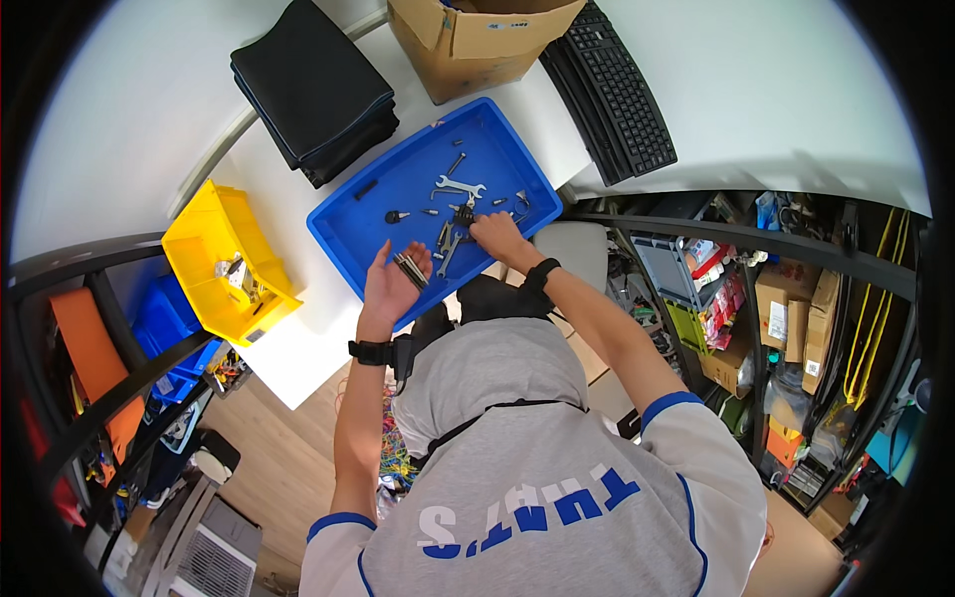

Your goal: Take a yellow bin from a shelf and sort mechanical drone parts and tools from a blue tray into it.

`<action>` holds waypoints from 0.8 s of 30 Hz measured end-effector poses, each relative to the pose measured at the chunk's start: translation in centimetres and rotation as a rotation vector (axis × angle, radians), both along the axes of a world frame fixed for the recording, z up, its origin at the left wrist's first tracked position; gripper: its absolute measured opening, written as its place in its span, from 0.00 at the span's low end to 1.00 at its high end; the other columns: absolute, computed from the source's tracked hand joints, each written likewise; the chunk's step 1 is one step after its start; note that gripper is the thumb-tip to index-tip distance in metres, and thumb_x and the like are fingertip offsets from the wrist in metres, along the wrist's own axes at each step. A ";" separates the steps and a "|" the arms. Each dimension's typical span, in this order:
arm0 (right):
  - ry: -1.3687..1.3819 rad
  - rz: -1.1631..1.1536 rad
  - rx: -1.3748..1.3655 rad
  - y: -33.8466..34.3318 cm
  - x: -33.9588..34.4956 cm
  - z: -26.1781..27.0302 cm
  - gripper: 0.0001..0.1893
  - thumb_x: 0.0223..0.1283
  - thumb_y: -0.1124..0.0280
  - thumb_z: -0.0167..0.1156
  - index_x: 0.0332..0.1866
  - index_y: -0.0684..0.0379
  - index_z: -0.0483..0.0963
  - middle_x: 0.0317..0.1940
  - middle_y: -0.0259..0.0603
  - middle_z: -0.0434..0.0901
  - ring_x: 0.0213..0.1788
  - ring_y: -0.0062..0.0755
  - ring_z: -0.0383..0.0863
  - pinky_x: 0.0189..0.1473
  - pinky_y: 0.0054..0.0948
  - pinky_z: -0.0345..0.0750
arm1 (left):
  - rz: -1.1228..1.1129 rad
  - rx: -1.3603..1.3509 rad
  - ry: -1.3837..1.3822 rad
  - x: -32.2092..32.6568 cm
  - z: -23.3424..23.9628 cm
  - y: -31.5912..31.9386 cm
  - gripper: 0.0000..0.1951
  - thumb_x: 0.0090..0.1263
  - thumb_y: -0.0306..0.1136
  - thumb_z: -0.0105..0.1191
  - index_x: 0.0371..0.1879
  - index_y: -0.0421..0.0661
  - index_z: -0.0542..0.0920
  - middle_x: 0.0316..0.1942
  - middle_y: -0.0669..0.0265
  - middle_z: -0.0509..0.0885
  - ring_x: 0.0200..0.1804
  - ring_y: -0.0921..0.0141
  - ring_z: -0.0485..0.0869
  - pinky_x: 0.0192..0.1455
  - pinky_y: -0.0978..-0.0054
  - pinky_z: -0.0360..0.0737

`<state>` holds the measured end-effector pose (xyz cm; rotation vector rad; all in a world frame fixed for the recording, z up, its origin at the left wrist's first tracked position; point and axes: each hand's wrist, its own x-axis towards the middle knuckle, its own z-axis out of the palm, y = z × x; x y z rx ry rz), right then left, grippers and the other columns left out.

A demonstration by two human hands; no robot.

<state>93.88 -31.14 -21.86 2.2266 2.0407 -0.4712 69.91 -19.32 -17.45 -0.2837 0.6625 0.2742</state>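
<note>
A blue plastic tray lies before me with open-end wrenches, a bolt, a hex key, keys and other small metal parts in it. My left hand is palm up over the tray's near left edge, with several slim metal rods lying across its palm and fingers. My right hand reaches down into the tray's right part, its fingertips at a dark small part among the pile; whether it grips anything is hidden. Left of the tray, a yellow bin holds metal pieces.
A stack of black folded items stands behind the tray at the left, beside a cardboard box. Black keyboards lie at the back right. Loaded shelves with dark rails flank the right, and more shelving stands at the left.
</note>
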 end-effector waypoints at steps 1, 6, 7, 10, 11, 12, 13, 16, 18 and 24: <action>0.002 0.029 0.002 0.2 0.0 0.1 0.07 0.58 0.66 0.64 0.30 0.56 0.80 0.32 0.43 0.83 0.37 0.44 0.86 0.35 0.42 0.78 | 0.003 0.002 -0.009 -0.1 -0.3 -0.1 0.22 0.81 0.48 0.46 0.50 0.36 0.78 0.49 0.56 0.83 0.55 0.59 0.81 0.62 0.61 0.77; 0.110 -0.002 0.051 1.4 0.8 2.3 0.09 0.59 0.63 0.66 0.32 0.58 0.83 0.33 0.42 0.86 0.36 0.46 0.87 0.38 0.41 0.81 | 0.009 0.044 0.075 -0.2 -0.4 -0.3 0.24 0.82 0.49 0.45 0.51 0.35 0.77 0.52 0.54 0.81 0.58 0.58 0.79 0.64 0.61 0.77; 0.275 -0.149 0.030 1.8 1.1 2.9 0.10 0.58 0.63 0.67 0.35 0.59 0.85 0.33 0.42 0.87 0.34 0.44 0.87 0.38 0.42 0.80 | -0.001 0.060 0.089 -0.1 -0.3 -0.3 0.23 0.82 0.49 0.44 0.51 0.36 0.77 0.52 0.55 0.81 0.58 0.59 0.79 0.64 0.61 0.77; 0.638 -0.346 0.038 2.8 1.7 3.1 0.12 0.58 0.62 0.70 0.39 0.61 0.87 0.30 0.41 0.88 0.28 0.35 0.84 0.34 0.39 0.78 | -0.024 0.094 0.103 0.1 0.0 -0.2 0.23 0.82 0.49 0.44 0.51 0.36 0.77 0.51 0.56 0.82 0.58 0.59 0.79 0.65 0.61 0.76; 0.838 -0.390 0.067 3.0 1.7 2.9 0.13 0.59 0.62 0.71 0.39 0.62 0.87 0.28 0.40 0.87 0.25 0.29 0.82 0.30 0.34 0.76 | -0.033 0.111 0.103 0.2 0.1 -0.2 0.24 0.82 0.49 0.43 0.51 0.36 0.76 0.51 0.56 0.82 0.58 0.59 0.79 0.65 0.61 0.76; 0.840 -0.388 0.066 3.3 1.3 3.5 0.13 0.59 0.62 0.71 0.39 0.62 0.87 0.28 0.40 0.87 0.25 0.29 0.82 0.30 0.34 0.76 | -0.032 0.111 0.105 0.3 0.3 -0.2 0.24 0.82 0.49 0.43 0.51 0.36 0.76 0.51 0.56 0.82 0.58 0.59 0.79 0.65 0.61 0.76; 1.018 -0.472 -0.049 3.9 0.7 4.8 0.14 0.59 0.62 0.72 0.39 0.63 0.87 0.26 0.37 0.85 0.25 0.24 0.78 0.29 0.29 0.73 | -0.046 0.131 0.139 0.3 0.4 -0.2 0.24 0.83 0.49 0.42 0.52 0.35 0.76 0.51 0.55 0.82 0.57 0.59 0.79 0.65 0.61 0.76; 1.226 -0.560 -0.191 4.9 -1.5 7.7 0.14 0.60 0.62 0.72 0.38 0.65 0.87 0.23 0.33 0.82 0.24 0.17 0.72 0.26 0.22 0.66 | -0.068 0.182 0.120 0.4 0.4 -0.2 0.26 0.83 0.51 0.39 0.53 0.35 0.76 0.52 0.54 0.82 0.57 0.59 0.80 0.66 0.62 0.75; 1.255 -0.559 -0.220 5.3 -3.0 8.7 0.14 0.59 0.63 0.73 0.36 0.66 0.87 0.21 0.33 0.82 0.23 0.17 0.71 0.26 0.22 0.65 | -0.074 0.213 0.070 0.4 0.3 -0.2 0.28 0.84 0.53 0.37 0.53 0.35 0.76 0.52 0.53 0.81 0.57 0.59 0.80 0.66 0.63 0.75; 1.015 -0.473 -0.124 5.6 -6.3 8.8 0.15 0.54 0.65 0.73 0.35 0.69 0.87 0.25 0.45 0.88 0.27 0.27 0.87 0.34 0.25 0.81 | -0.104 0.270 0.129 1.2 2.3 -0.5 0.29 0.85 0.53 0.34 0.54 0.35 0.75 0.51 0.56 0.82 0.53 0.62 0.80 0.64 0.64 0.75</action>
